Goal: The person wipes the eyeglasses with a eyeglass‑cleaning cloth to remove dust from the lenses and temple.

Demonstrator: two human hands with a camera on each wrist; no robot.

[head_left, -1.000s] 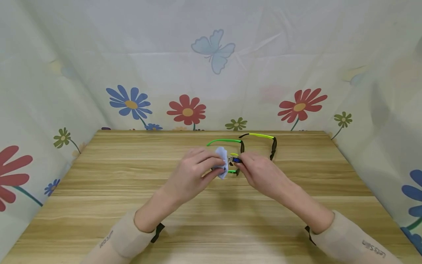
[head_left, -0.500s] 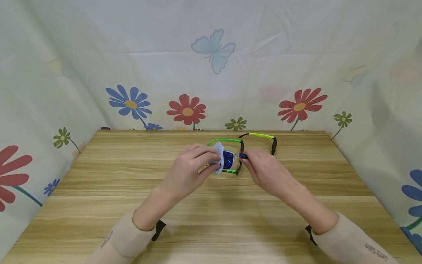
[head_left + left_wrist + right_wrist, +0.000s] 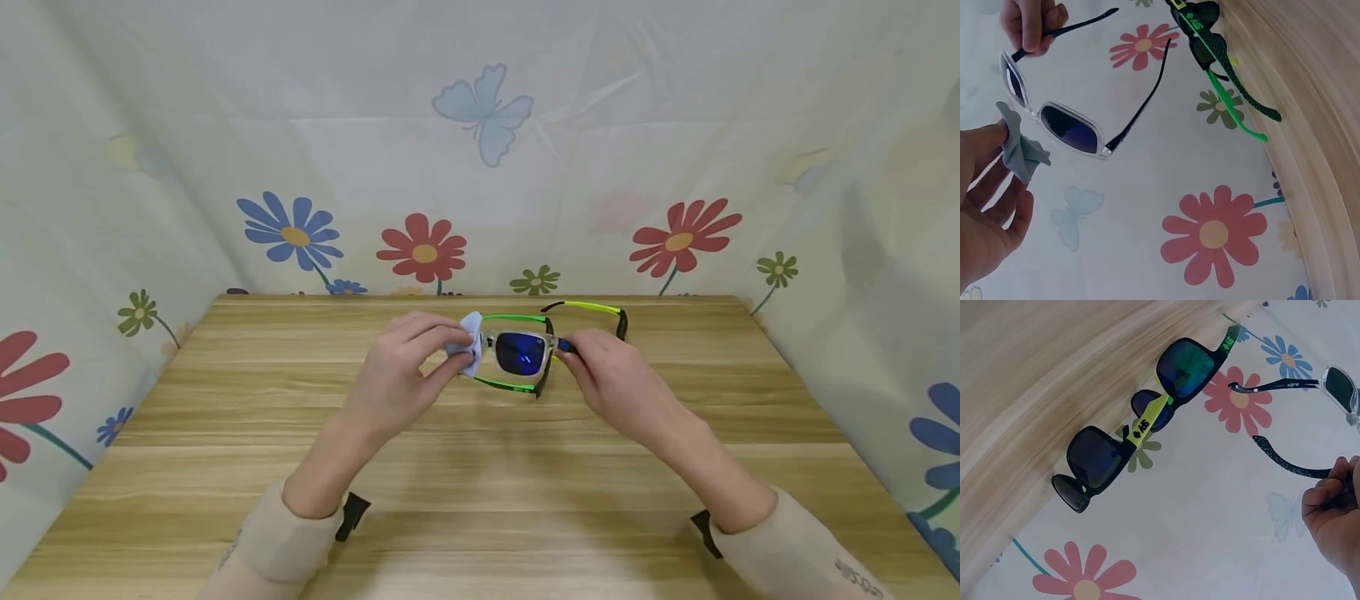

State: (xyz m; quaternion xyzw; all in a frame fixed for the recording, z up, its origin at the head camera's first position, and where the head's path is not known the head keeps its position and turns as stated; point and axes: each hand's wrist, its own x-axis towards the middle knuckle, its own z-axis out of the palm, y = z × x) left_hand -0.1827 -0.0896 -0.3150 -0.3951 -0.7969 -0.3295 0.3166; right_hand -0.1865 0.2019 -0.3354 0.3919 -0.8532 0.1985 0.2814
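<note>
Sunglasses with a clear frame and dark blue lenses (image 3: 520, 354) are held up above the table. My right hand (image 3: 622, 375) grips them by one dark temple, which shows in the right wrist view with speckles (image 3: 1285, 464). The other temple (image 3: 1141, 109) sticks out free in the left wrist view. Between the thumb and fingers of my left hand (image 3: 397, 371) a crumpled light blue cloth (image 3: 1020, 149) is pinched. It is close beside the frame; whether it touches is unclear. From the head, the cloth hides the frame's left end.
Behind the held pair, black sunglasses with green temples (image 3: 510, 387) lie on the wooden table (image 3: 480, 517). Another black pair with yellow temples (image 3: 1147, 419) lies to their right. A flower-printed curtain (image 3: 480, 200) stands along the table's back and sides.
My left hand has moved left with the cloth, away from the right hand, uncovering the blue lens. My right hand has shifted slightly right and up, and the sunglasses now face the head camera.
</note>
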